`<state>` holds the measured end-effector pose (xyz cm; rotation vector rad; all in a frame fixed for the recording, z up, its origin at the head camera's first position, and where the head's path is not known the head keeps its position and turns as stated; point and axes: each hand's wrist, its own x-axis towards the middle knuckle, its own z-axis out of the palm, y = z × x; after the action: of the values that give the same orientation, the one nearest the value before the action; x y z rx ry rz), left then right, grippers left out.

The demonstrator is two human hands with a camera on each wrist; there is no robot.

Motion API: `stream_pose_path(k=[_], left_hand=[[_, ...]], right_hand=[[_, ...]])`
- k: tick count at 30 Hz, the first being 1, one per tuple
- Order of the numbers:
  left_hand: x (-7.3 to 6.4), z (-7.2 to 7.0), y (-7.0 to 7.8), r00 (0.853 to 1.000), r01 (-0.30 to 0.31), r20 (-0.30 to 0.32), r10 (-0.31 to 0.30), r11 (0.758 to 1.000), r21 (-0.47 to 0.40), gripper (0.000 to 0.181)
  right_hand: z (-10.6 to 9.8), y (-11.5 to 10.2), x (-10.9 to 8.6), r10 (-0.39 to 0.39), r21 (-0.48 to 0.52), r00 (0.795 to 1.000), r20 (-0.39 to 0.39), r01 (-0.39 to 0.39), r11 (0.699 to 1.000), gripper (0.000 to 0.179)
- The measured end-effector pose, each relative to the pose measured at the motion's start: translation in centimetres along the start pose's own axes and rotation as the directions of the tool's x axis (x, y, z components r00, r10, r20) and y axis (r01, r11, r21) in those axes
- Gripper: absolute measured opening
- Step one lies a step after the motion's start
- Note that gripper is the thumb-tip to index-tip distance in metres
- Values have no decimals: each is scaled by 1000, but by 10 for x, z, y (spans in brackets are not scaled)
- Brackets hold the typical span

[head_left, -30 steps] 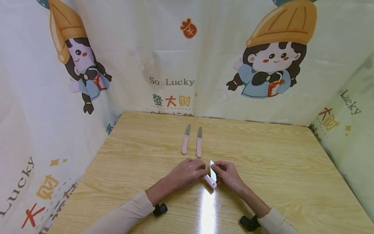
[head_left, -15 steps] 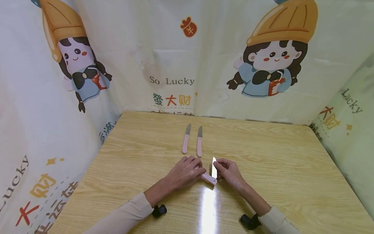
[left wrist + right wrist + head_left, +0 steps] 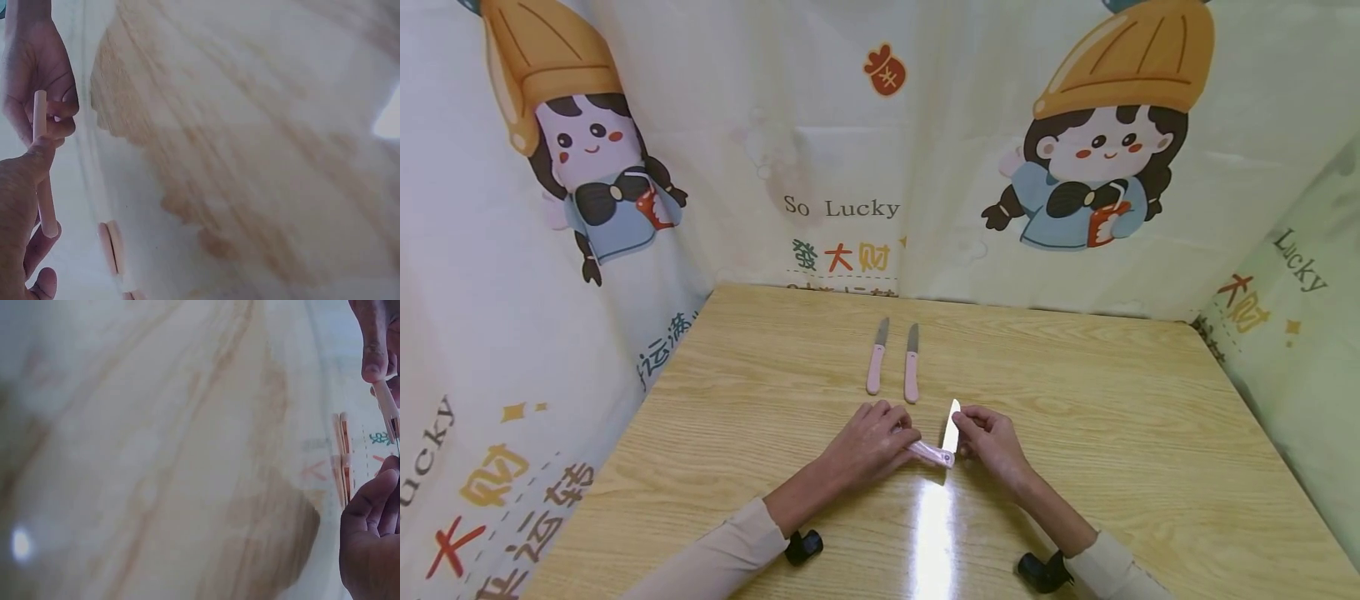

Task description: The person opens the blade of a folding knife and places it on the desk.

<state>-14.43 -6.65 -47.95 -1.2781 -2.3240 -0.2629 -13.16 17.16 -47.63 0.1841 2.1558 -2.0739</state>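
Note:
Between both hands is a folding knife with a pink handle and a shiny blade, which stands at a wide angle to the handle. My left hand grips the handle's far end, its thumb along it. On the other side, my right hand pinches the blade near its tip between thumb and fingers. The left wrist view shows the handle edge-on between the fingers. In the right wrist view the blade is mostly hidden by the right hand.
Two unfolded knives with pink handles, a left one and a right one, lie side by side beyond the hands. The wooden table meets a printed curtain at the back. A bright reflection lies on the near tabletop.
The knife's blade has swung further from its handle, so the angle between them is wider. My left hand has moved slightly left with the handle; the blade now tilts to the right.

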Motion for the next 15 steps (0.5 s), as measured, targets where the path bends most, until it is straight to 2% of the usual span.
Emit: stream_pose_path(k=[8,15], left_hand=[[0,0,5,997,57,-50,-56,998,1,24],[0,-1,12,990,124,-69,-123,992,1,24]], right_hand=[[-3,-1,4,32,154,997,-69,-21,988,26],[-6,-1,3,33,200,997,-76,-17,980,22]])
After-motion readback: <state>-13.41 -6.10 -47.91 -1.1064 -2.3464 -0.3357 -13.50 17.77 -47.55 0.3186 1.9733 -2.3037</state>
